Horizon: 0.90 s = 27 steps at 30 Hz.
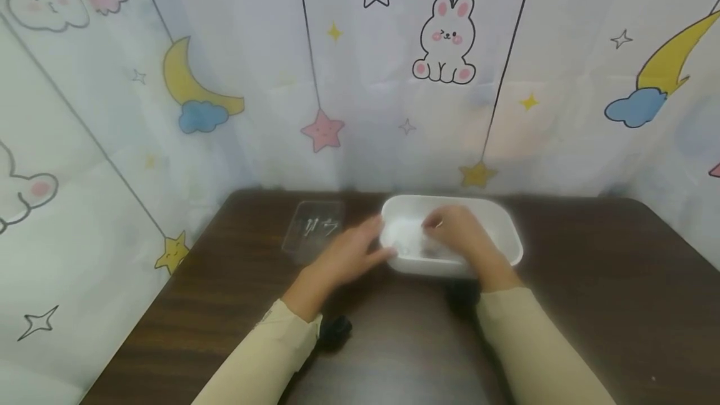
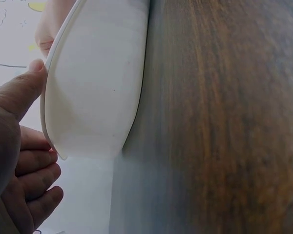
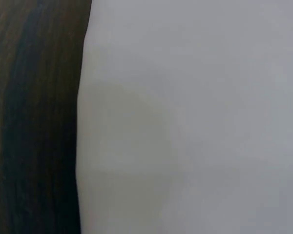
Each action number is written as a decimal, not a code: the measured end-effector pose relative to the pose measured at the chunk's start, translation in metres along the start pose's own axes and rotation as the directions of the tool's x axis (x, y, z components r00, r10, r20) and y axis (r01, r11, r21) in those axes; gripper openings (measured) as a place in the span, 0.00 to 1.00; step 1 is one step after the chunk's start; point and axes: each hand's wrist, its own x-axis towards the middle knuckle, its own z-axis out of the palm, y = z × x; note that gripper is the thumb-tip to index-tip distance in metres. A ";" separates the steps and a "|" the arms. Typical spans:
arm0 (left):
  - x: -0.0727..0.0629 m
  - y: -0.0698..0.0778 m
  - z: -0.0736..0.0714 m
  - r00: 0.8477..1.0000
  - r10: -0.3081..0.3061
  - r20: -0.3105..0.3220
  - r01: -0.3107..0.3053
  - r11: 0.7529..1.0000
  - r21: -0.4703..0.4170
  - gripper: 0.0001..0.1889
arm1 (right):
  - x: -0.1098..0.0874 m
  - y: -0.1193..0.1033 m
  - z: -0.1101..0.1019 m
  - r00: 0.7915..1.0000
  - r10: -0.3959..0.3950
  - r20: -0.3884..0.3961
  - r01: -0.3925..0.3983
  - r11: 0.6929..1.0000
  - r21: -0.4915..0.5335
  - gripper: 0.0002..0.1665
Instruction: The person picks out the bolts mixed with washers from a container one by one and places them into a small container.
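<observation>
A white plastic tub point(image 1: 509, 230) stands near the table's far edge. My left hand point(image 1: 351, 252) touches its left end, thumb and fingers spread along the rim; the left wrist view shows the thumb point(image 2: 22, 92) on the rim and the other fingers loosely bent. Inside the tub is my right hand point(image 1: 458, 230), fingers curled with the tips together. Blur hides whether they pinch something, though a small pale spot shows there. Small clear bits point(image 1: 402, 249) lie at the tub's left end. In the right wrist view the tub's pale wall point(image 3: 195, 117) hides the hand.
Left of the tub sits a shallow clear box point(image 1: 309, 210) with several thin whitish pieces point(image 1: 320, 227) in it. The dark wooden table point(image 1: 590, 305) ends at a printed curtain point(image 1: 388, 80). Black wrist devices point(image 1: 334, 333) sit under both sleeves.
</observation>
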 end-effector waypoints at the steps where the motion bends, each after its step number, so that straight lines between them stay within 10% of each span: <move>1: 0.000 0.000 0.000 1.000 0.003 0.001 -0.003 1.000 0.004 0.40 | 0.000 0.000 0.000 1.000 0.002 -0.009 -0.002 1.000 -0.003 0.08; 27: -0.001 -0.001 0.003 0.999 0.014 -0.047 -0.013 0.999 0.032 0.37 | 0.004 -0.033 0.009 0.977 -0.122 -0.174 0.126 0.992 0.009 0.08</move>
